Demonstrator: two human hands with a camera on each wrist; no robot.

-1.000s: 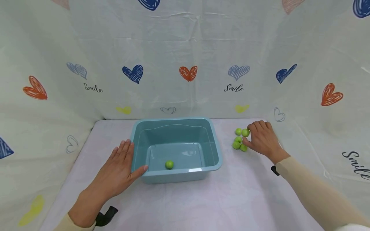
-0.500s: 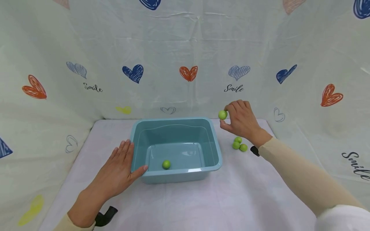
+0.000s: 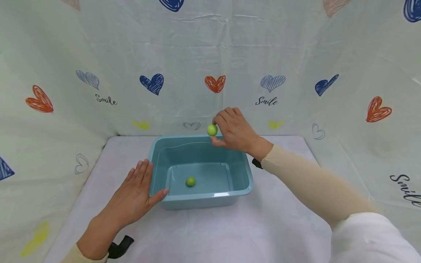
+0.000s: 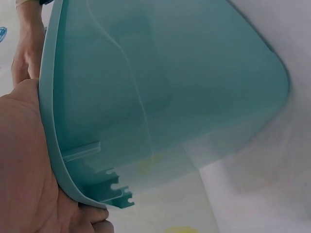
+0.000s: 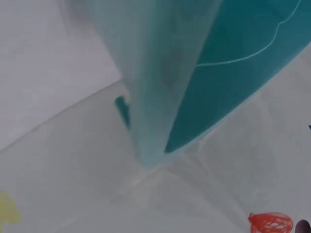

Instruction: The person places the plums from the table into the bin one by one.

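Note:
A light blue plastic tub stands on the table in the head view. One small round green ball lies on its floor, toward the front left. My left hand rests with straight fingers against the tub's left rim; the left wrist view shows the palm against the rim from outside. Over the tub's back rim, my right hand pinches another small green ball between thumb and fingers. In the right wrist view only a fingertip shows, and the held ball is out of sight.
A white cloth covers the table. Behind and at both sides hangs a pale curtain printed with hearts and "Smile". My right forearm crosses the table's right part.
The right hand has lifted a green ball from the group at the right and carried it left over the tub's back edge. The forearm now hides that group. The left hand stays put.

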